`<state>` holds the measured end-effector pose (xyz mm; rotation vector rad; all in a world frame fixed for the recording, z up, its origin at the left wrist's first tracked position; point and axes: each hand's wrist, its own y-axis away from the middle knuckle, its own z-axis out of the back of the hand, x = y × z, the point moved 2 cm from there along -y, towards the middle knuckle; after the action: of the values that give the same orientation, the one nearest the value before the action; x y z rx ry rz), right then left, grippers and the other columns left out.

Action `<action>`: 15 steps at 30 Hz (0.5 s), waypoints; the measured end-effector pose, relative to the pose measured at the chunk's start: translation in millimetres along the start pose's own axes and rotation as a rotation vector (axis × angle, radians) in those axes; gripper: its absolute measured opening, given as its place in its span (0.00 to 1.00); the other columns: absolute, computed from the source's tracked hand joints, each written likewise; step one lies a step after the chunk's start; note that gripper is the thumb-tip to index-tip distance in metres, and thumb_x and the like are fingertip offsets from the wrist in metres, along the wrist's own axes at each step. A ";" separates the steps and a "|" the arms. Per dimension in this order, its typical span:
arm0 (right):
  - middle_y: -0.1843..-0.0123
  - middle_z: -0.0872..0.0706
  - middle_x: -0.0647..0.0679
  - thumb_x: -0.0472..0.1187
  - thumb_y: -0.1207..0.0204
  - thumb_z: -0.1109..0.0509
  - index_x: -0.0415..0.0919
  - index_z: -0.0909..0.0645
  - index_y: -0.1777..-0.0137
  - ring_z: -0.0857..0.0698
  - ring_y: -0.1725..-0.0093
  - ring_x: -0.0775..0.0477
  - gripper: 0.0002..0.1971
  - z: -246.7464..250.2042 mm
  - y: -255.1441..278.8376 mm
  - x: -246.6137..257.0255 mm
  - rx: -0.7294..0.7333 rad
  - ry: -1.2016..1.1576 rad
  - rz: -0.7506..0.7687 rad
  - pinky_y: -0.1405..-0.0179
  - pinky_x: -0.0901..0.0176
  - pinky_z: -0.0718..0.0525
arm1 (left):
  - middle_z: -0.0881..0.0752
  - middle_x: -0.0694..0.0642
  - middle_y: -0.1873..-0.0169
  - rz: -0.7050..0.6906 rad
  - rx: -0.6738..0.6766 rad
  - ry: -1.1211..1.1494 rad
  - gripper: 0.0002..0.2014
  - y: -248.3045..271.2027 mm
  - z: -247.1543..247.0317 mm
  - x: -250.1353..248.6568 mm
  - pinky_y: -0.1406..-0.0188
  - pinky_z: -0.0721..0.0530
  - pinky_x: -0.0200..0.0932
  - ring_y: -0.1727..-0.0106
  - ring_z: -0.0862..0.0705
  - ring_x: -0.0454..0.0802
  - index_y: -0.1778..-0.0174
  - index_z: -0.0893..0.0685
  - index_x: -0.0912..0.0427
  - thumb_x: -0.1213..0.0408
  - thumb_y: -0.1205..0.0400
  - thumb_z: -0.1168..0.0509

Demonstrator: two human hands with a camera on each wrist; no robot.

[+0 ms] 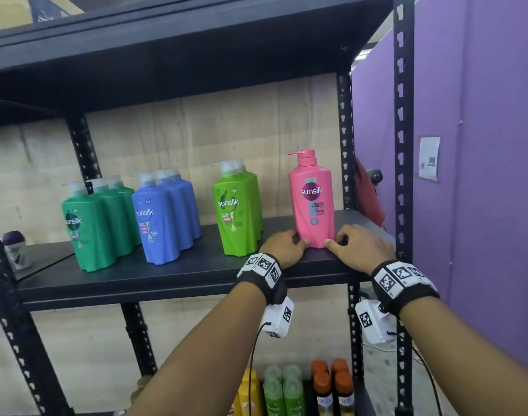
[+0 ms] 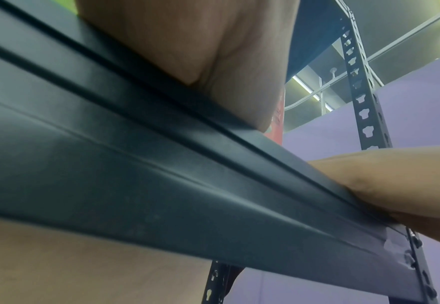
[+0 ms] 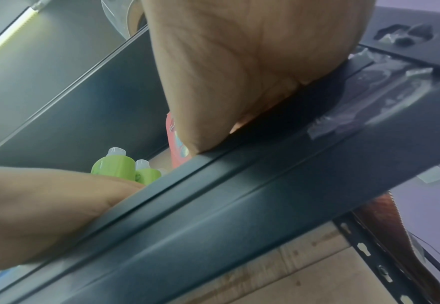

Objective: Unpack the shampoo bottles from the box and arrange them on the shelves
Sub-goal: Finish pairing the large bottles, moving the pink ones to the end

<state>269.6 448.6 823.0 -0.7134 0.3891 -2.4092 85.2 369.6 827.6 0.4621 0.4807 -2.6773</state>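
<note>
A pink Sunsilk pump bottle point(image 1: 312, 199) stands upright at the right end of the black shelf point(image 1: 166, 274). My left hand point(image 1: 285, 246) grips its base from the left, thumb on the front corner. My right hand point(image 1: 357, 246) grips the base from the right in the same way. Left of it stand lime-green bottles point(image 1: 235, 214), blue bottles point(image 1: 160, 223) and dark green bottles point(image 1: 91, 229) in rows. The right wrist view shows my palm point(image 3: 239, 72) over the shelf lip, a sliver of the pink bottle point(image 3: 178, 152) and lime bottle tops point(image 3: 115, 166). The left wrist view is mostly the shelf's front edge point(image 2: 161, 185).
A black upright post point(image 1: 403, 145) and a purple partition point(image 1: 481, 175) close off the right side. A red cloth point(image 1: 369, 196) hangs behind the post. A small deodorant point(image 1: 15, 250) stands far left. The lower shelf holds yellow point(image 1: 250, 391), green point(image 1: 282, 391) and orange-capped bottles point(image 1: 331, 385).
</note>
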 end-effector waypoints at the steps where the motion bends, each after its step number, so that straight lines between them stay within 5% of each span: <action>1: 0.46 0.19 0.58 0.69 0.21 0.35 0.57 0.19 0.50 0.20 0.47 0.52 0.17 0.5 0.9 0.1 -0.005 0.005 -0.003 0.44 0.47 0.18 | 0.17 0.58 0.25 0.002 0.006 -0.010 0.27 1.2 0.4 -1.0 0.27 0.20 0.54 0.26 0.18 0.61 0.21 0.22 0.53 0.42 0.12 0.39; 9: 0.47 0.18 0.57 0.70 0.21 0.37 0.57 0.19 0.51 0.19 0.49 0.51 0.18 -3.3 0.1 0.8 -0.050 0.048 -0.007 0.56 0.53 0.23 | 0.15 0.55 0.28 0.013 -0.005 -0.023 0.27 5.0 2.9 -2.1 0.31 0.18 0.51 0.30 0.15 0.58 0.24 0.19 0.51 0.40 0.14 0.36; 15: 0.47 0.19 0.55 0.72 0.20 0.42 0.55 0.20 0.49 0.16 0.48 0.47 0.22 -4.5 2.9 6.0 -0.035 0.074 -0.002 0.49 0.48 0.16 | 0.14 0.54 0.29 0.027 -0.008 -0.016 0.26 6.6 4.4 -3.8 0.30 0.18 0.51 0.30 0.15 0.57 0.25 0.19 0.51 0.40 0.14 0.35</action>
<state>264.3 443.1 820.6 -0.6409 0.4625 -2.4414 90.1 363.3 831.2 0.4411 0.4773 -2.6499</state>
